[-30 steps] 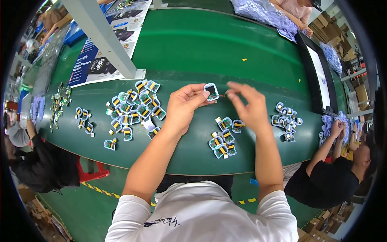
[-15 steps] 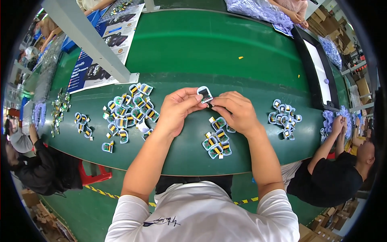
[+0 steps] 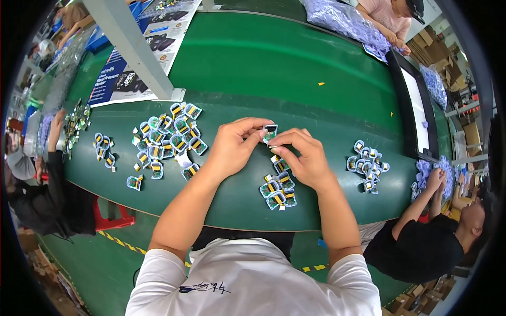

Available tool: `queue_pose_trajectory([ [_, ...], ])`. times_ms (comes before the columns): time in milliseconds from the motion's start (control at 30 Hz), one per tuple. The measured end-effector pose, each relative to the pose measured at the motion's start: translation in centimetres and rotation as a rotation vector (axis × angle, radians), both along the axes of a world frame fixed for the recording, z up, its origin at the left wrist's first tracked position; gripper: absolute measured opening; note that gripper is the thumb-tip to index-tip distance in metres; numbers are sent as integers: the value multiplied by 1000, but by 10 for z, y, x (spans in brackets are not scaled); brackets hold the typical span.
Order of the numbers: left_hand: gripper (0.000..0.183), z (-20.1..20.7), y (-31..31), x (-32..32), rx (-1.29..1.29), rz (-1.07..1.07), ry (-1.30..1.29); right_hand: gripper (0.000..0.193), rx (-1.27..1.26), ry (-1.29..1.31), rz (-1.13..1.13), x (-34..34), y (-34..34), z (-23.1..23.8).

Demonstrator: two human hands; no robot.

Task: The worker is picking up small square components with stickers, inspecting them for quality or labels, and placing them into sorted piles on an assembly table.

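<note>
Above the green table, my left hand [image 3: 236, 145] pinches a small electronic module [image 3: 270, 131] between thumb and fingers. It has a light-blue plastic shell, a green circuit board and a dark strip near its top edge. My right hand [image 3: 305, 157] is just below and right of it, thumb and forefinger pinched at the module's lower edge. Something small and pale shows at those fingertips, too small to make out. Below my hands lies a small group of similar modules [image 3: 276, 200]. A larger heap of them [image 3: 156, 152] lies to the left of my left forearm.
More modules lie in small groups at left [image 3: 104, 151] and right [image 3: 363, 166]. A grey metal post [image 3: 132, 47] stands on a printed sheet [image 3: 113, 79]. A black-framed light panel [image 3: 416, 105] is at right. Co-workers sit on both sides and across.
The module has tipped, so its green board now shows where a dark face did. My right hand's fingertips have dropped slightly away from it. At left, a co-worker's hand now reaches the circuit boards.
</note>
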State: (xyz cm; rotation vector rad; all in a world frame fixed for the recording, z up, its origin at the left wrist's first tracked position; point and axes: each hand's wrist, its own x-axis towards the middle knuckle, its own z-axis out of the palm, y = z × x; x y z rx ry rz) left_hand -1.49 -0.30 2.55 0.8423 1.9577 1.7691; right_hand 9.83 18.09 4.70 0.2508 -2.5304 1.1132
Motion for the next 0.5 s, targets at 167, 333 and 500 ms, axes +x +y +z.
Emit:
queue_pose_trajectory([
  [167,26,-3,2,0,129,-109,-337,20,-371,-118,-142,1,-10,-9],
  [333,27,0,0,-2,86,-140,-333,16,-573,-196,-202,0,-7,-14],
  [500,27,-1,2,0,91,-162,-348,11,-37,92,-213,-4,-3,-13],
])
